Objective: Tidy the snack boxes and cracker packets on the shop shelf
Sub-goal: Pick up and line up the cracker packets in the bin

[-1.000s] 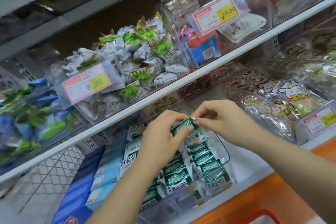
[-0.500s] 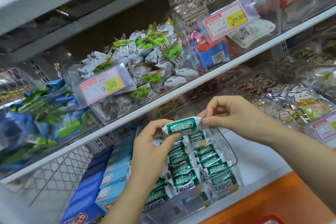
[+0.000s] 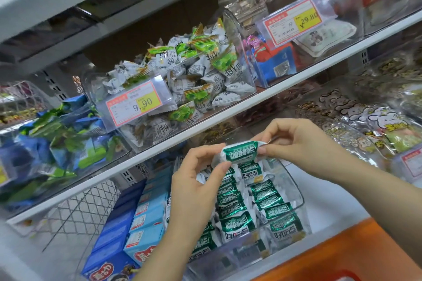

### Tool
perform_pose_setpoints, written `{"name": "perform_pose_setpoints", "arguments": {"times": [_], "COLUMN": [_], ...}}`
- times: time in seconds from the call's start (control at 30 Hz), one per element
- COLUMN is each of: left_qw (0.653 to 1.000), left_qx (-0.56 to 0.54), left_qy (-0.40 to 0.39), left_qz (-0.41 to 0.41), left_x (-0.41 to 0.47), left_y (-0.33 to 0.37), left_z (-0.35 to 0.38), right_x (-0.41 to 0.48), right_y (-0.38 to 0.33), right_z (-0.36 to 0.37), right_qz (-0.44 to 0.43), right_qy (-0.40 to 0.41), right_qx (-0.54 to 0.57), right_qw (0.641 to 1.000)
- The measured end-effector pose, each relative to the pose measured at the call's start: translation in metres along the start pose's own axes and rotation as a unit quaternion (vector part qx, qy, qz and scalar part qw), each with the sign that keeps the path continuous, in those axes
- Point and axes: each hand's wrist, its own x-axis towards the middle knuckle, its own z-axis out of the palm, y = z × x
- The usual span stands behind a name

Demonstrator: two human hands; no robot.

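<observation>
Green packet (image 3: 239, 151) held level between both hands, above clear bin (image 3: 295, 187). Left hand (image 3: 196, 180): left fingers (image 3: 218, 170) curled, pinching packet's left end. Right hand (image 3: 296, 146): right fingers (image 3: 268, 150) curled, pinching its right crimp. Directly below fingers, rows of matching packets (image 3: 235, 217) in bin. Left of left fingers, blue boxes (image 3: 146, 219) in row. Above fingers, white shelf (image 3: 159, 151) edge.

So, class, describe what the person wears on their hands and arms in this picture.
Nothing is worn. The left hand and right hand are bare: no gloves, rings, watch or bracelet. The left forearm and right forearm show no sleeve.
</observation>
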Motion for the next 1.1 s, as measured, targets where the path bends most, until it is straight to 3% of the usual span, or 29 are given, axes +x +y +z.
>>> {"name": "perform_pose_setpoints", "arguments": {"times": [0.13, 0.27, 0.47, 0.6, 0.77, 0.97, 1.1], "left_qw": [1.000, 0.999, 0.984, 0.940, 0.861, 0.802, 0.792], "left_qx": [-0.020, -0.019, -0.058, -0.182, -0.312, -0.384, -0.394], "left_qy": [-0.016, 0.029, 0.040, -0.033, -0.059, -0.023, -0.016], "left_qz": [-0.012, -0.031, -0.161, -0.287, -0.398, -0.457, -0.466], "left_x": [-0.002, 0.001, 0.007, 0.002, -0.007, 0.000, 0.001], "left_y": [0.000, -0.001, -0.007, -0.006, -0.001, -0.004, -0.004], "left_z": [0.001, 0.003, 0.006, 0.011, 0.016, 0.013, 0.010], "right_x": [0.001, 0.000, -0.001, 0.000, 0.001, 0.000, 0.000], "right_y": [0.006, 0.009, 0.010, 0.012, 0.013, 0.015, 0.017], "right_z": [-0.002, -0.002, 0.001, 0.003, 0.009, 0.011, 0.012], "right_qz": [0.016, 0.019, 0.042, 0.080, 0.175, 0.288, 0.323], "right_qy": [0.003, -0.020, -0.047, -0.008, 0.016, 0.021, 0.025], "right_qx": [0.036, 0.014, -0.038, -0.024, 0.103, 0.282, 0.335], "right_qw": [0.999, 1.000, 0.997, 0.996, 0.979, 0.915, 0.885]}}
